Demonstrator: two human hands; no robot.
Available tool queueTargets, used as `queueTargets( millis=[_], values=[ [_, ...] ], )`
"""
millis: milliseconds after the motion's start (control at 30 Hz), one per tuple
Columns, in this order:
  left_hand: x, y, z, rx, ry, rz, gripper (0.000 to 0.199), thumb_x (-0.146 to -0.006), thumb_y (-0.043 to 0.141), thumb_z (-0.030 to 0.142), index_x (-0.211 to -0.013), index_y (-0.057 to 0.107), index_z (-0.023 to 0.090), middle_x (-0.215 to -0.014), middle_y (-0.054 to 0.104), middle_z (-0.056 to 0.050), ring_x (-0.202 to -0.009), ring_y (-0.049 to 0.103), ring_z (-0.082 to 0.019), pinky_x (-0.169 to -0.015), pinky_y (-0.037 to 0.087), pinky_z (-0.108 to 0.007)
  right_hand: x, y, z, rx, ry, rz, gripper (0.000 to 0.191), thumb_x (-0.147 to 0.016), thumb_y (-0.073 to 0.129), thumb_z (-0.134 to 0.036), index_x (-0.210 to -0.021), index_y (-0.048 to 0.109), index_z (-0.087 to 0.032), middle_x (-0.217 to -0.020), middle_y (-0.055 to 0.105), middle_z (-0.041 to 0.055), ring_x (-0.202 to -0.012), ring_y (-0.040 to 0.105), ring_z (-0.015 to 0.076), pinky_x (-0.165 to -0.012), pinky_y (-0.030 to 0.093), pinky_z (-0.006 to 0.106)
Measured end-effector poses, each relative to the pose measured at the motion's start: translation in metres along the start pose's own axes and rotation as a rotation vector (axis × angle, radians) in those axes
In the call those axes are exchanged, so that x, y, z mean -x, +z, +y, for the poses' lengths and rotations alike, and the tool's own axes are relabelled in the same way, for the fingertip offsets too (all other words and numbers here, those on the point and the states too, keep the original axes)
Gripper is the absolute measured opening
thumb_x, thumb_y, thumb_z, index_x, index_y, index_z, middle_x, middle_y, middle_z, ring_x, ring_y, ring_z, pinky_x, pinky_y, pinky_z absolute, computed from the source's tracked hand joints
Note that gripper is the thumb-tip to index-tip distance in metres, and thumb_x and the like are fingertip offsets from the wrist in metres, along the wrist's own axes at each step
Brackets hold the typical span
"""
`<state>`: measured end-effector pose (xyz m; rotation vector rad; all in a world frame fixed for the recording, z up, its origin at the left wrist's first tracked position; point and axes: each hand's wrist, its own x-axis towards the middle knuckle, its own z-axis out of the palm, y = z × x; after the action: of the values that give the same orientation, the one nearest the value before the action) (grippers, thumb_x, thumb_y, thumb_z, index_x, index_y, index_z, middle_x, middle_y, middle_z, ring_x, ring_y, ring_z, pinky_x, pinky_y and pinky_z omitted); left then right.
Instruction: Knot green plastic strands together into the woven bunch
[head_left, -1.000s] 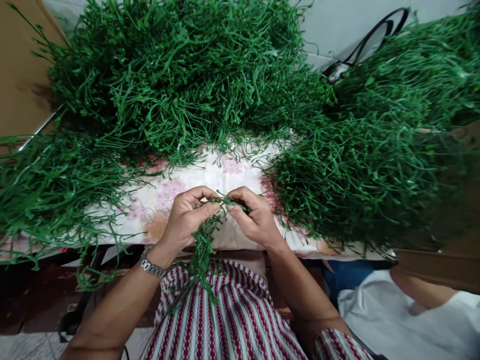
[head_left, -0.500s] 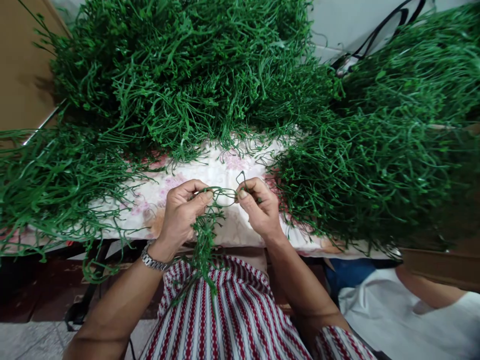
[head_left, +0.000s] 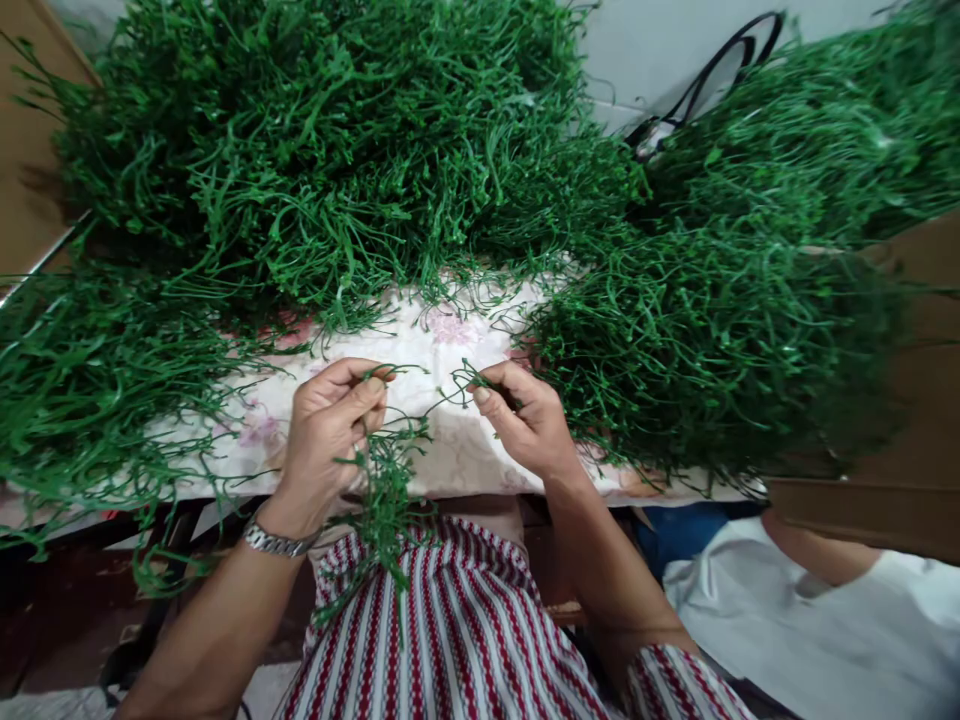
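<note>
While we take the flowered cloth (head_left: 442, 455) as our reference, we enter the following. Left hand (head_left: 326, 425): above the cloth, thumb and fingers clamped on a bunch of green stems (head_left: 386, 490), which hangs past the cloth's near edge before a red-striped garment (head_left: 442, 630); metal-banded watch (head_left: 274, 540) at the wrist. Right hand (head_left: 529, 415): above the cloth, apart from its fellow, thumb and forefinger pinched on a few thin stems (head_left: 463, 378). Green heaps: we record a tall pile (head_left: 337, 150) along the cloth's far side, a left pile (head_left: 105, 380) spilling over its near edge, and a right pile (head_left: 697, 350) on its right. Cardboard box (head_left: 926, 370), brown: by the cloth's right end.
</note>
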<state>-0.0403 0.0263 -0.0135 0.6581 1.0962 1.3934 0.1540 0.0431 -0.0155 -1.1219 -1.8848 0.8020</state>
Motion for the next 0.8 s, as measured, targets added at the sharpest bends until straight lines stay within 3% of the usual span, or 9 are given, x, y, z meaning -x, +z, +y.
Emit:
queueTargets(
  millis=[100, 233, 333, 433, 533, 633, 733, 800],
  values=[
    [0.0, -0.005, 0.003, -0.035, 0.003, 0.028, 0.014, -0.064, 0.071, 0.019, -0.075, 0.065, 0.013, -0.053, 0.057, 0.001, -0.037, 0.04, -0.001, -0.035, 0.028, -0.012, 0.0, -0.037, -0.007, 0.217, -0.047, 0.077, 0.011, -0.085, 0.052, -0.026, -0.084, 0.057, -0.016, -0.07, 0.053, 0.0005, -0.059, 0.045, 0.0091, -0.057, 0.036, 0.022],
    [0.002, -0.006, 0.002, -0.07, 0.0, 0.014, 0.015, -0.063, 0.071, 0.02, -0.075, 0.065, 0.014, -0.052, 0.057, 0.001, -0.04, 0.045, -0.004, -0.033, 0.025, -0.012, -0.004, -0.114, -0.019, 0.705, -0.047, 0.354, 0.015, -0.085, 0.05, -0.029, -0.089, 0.059, -0.017, -0.075, 0.058, 0.0024, -0.061, 0.049, 0.0112, -0.06, 0.04, 0.025],
    [0.003, -0.005, 0.001, -0.081, -0.018, 0.019, 0.014, -0.063, 0.072, 0.019, -0.075, 0.066, 0.015, -0.052, 0.058, 0.001, -0.044, 0.048, -0.005, -0.034, 0.026, -0.011, -0.007, -0.168, -0.024, 1.219, 0.037, 0.503, 0.024, -0.081, 0.057, -0.038, -0.095, 0.061, -0.019, -0.096, 0.062, 0.0087, -0.09, 0.056, 0.0228, -0.08, 0.042, 0.038],
    [0.003, -0.003, 0.0, -0.074, -0.032, 0.013, 0.016, -0.062, 0.072, 0.019, -0.076, 0.067, 0.015, -0.053, 0.06, 0.0, -0.043, 0.046, -0.005, -0.035, 0.026, -0.011, -0.005, -0.199, -0.021, 1.391, 0.167, 0.523, 0.033, -0.077, 0.062, -0.044, -0.101, 0.062, -0.021, -0.108, 0.061, 0.0111, -0.101, 0.055, 0.0295, -0.086, 0.041, 0.046],
    [0.003, -0.002, 0.0, -0.072, -0.019, -0.025, 0.015, -0.062, 0.072, 0.018, -0.076, 0.067, 0.016, -0.053, 0.06, 0.001, -0.037, 0.038, -0.002, -0.035, 0.024, -0.013, 0.001, -0.207, -0.017, 1.341, 0.202, 0.577, 0.025, -0.085, 0.052, -0.04, -0.094, 0.064, -0.019, -0.098, 0.064, 0.0111, -0.094, 0.059, 0.028, -0.081, 0.044, 0.044],
    [0.003, 0.0, 0.002, -0.084, -0.013, -0.037, 0.013, -0.062, 0.072, 0.018, -0.075, 0.067, 0.016, -0.052, 0.059, 0.001, -0.037, 0.038, -0.002, -0.036, 0.024, -0.014, 0.008, -0.201, -0.016, 1.234, 0.124, 0.631, 0.026, -0.091, 0.04, -0.034, -0.09, 0.063, -0.021, -0.094, 0.064, 0.0107, -0.093, 0.059, 0.0278, -0.081, 0.045, 0.042],
    [0.002, 0.005, 0.005, -0.074, 0.023, -0.03, 0.012, -0.061, 0.072, 0.017, -0.072, 0.068, 0.016, -0.054, 0.06, 0.001, -0.037, 0.039, -0.003, -0.036, 0.025, -0.015, 0.014, -0.18, -0.017, 1.145, 0.004, 0.641, 0.022, -0.091, 0.041, -0.029, -0.087, 0.061, -0.023, -0.091, 0.064, 0.0094, -0.093, 0.058, 0.0265, -0.083, 0.045, 0.042],
    [-0.002, 0.008, 0.007, -0.049, 0.056, -0.04, 0.012, -0.06, 0.072, 0.015, -0.071, 0.068, 0.016, -0.058, 0.062, 0.0, -0.038, 0.04, -0.003, -0.037, 0.025, -0.016, 0.014, -0.155, -0.017, 1.056, -0.137, 0.658, 0.017, -0.089, 0.045, -0.023, -0.085, 0.062, -0.022, -0.089, 0.065, 0.0079, -0.091, 0.059, 0.023, -0.085, 0.045, 0.039]
  ],
)
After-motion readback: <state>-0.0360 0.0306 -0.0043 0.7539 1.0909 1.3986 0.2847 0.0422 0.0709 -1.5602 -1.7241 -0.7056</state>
